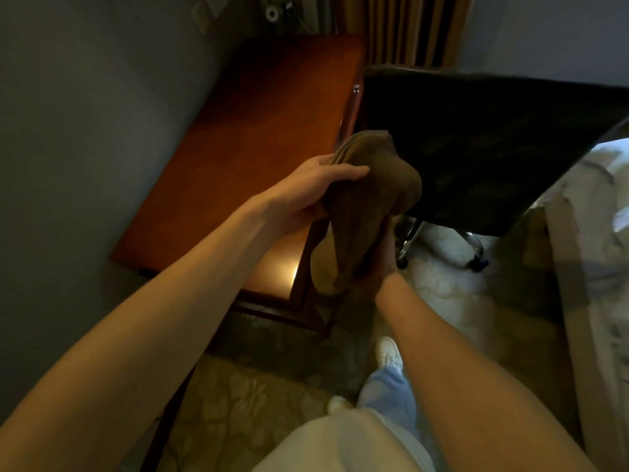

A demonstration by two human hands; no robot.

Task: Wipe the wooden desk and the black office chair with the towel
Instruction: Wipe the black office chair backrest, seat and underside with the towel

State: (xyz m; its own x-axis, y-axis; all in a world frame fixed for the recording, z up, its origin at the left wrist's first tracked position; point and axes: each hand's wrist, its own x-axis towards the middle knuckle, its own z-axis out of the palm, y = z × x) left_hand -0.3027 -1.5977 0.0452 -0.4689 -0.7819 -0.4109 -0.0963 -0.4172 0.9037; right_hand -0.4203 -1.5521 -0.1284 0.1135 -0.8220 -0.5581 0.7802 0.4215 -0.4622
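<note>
A brown towel, bunched and folded, hangs in the air between both my hands above the desk's near corner. My left hand holds its upper folded part, thumb on top. My right hand grips its lower part from underneath, mostly hidden by the cloth. The wooden desk is reddish-brown and stands along the grey wall at the left. The black office chair stands to the desk's right, its back turned toward me, with chrome legs and castors below.
A grey wall runs down the left. Vertical curtains hang behind the desk. A bed with pale bedding fills the right edge. Patterned carpet covers the floor, where my legs and white shoes stand.
</note>
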